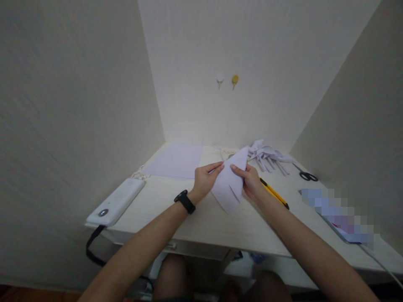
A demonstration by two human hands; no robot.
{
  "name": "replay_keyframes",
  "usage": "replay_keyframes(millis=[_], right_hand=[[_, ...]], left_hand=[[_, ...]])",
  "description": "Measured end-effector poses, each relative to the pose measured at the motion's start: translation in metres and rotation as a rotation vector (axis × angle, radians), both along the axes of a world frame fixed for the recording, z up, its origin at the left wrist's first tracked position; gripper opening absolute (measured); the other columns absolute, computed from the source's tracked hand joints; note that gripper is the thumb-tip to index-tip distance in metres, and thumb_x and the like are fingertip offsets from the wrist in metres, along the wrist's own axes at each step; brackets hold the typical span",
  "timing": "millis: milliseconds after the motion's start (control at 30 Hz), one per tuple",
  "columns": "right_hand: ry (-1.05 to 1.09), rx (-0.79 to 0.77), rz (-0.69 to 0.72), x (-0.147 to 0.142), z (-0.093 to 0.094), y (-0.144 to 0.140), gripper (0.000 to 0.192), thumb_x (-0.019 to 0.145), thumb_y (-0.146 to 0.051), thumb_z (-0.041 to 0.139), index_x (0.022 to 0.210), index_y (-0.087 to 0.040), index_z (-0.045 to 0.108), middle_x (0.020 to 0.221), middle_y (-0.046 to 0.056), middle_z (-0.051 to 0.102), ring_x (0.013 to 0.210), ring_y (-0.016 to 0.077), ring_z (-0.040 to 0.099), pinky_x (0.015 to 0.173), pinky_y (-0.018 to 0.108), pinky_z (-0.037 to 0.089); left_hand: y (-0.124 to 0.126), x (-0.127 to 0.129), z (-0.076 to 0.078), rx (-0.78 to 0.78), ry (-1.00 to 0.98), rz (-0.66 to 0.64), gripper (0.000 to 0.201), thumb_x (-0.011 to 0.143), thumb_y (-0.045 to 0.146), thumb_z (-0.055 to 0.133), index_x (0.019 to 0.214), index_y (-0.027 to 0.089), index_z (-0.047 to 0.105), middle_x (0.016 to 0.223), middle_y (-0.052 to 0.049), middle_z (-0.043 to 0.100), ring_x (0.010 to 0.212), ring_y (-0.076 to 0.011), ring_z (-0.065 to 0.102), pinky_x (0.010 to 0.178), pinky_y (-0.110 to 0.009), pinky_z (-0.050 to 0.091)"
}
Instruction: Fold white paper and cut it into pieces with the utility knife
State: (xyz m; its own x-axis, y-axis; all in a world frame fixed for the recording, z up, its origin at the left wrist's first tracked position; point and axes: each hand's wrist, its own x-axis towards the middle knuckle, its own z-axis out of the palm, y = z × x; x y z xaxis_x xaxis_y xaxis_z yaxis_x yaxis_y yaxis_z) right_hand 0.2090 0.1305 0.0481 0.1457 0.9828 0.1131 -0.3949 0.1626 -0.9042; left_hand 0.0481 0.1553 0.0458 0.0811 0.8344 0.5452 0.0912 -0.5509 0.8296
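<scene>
A folded sheet of white paper (231, 182) is held up over the desk between both hands, its pointed end toward the wall. My left hand (208, 178), with a black watch on the wrist, pinches the paper's left edge between thumb and fingers. On the opposite edge my right hand (250, 180) grips it, thumb on top and fingers underneath. A slit or fold line shows near the paper's lower part. Just beyond the right hand lies a yellow and black utility knife (275, 193), partly covered by the hand and forearm.
Flat white paper (178, 161) lies at the back left. Folded paper pieces (267, 155) are heaped at the back right, near black-handled scissors (307, 176). A white device (116, 202) rests on the left edge, and a blurred-out phone-like object (336, 216) on the right. Walls enclose the desk (176, 218).
</scene>
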Motion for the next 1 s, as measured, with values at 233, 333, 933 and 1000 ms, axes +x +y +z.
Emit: replay_keyframes(millis=[233,333,933,1000], right_hand=[[-0.012,-0.04,-0.004,0.003,0.001,-0.001,0.042,0.049,-0.033,0.094,0.082,-0.018,0.074,0.083,0.007,0.077,0.07,0.0232,0.068,0.072,0.036,0.056],[-0.037,-0.054,0.004,0.005,0.001,0.0,0.044,0.046,-0.034,0.094,0.082,-0.018,0.074,0.08,0.007,0.077,0.067,0.0217,0.067,0.067,0.034,0.054],[-0.351,0.061,0.047,0.008,0.033,0.016,0.047,0.061,-0.059,0.082,0.087,-0.021,0.07,0.071,0.0,0.066,0.063,0.0155,0.058,0.056,0.025,0.043],[-0.42,0.125,0.083,0.009,0.05,0.024,0.044,0.061,-0.059,0.083,0.078,-0.02,0.07,0.069,0.0,0.065,0.062,0.0142,0.056,0.056,0.025,0.042]], left_hand=[[-0.002,-0.003,0.002,-0.004,0.063,-0.015,0.019,0.085,0.03,0.071,0.1,0.02,0.079,0.105,-0.005,0.077,0.098,-0.0218,0.074,0.093,-0.036,0.059],[-0.001,-0.003,0.013,-0.038,0.118,-0.016,0.022,0.085,0.031,0.071,0.103,0.019,0.079,0.106,-0.007,0.077,0.1,-0.0226,0.074,0.094,-0.036,0.058],[0.01,-0.002,0.019,0.196,0.221,0.03,0.024,0.088,0.022,0.068,0.111,0.022,0.076,0.109,-0.006,0.076,0.096,-0.019,0.074,0.088,-0.031,0.057],[0.009,-0.005,0.018,0.316,0.191,0.054,0.024,0.089,0.021,0.067,0.112,0.022,0.076,0.106,-0.006,0.077,0.091,-0.0178,0.074,0.084,-0.03,0.058]])
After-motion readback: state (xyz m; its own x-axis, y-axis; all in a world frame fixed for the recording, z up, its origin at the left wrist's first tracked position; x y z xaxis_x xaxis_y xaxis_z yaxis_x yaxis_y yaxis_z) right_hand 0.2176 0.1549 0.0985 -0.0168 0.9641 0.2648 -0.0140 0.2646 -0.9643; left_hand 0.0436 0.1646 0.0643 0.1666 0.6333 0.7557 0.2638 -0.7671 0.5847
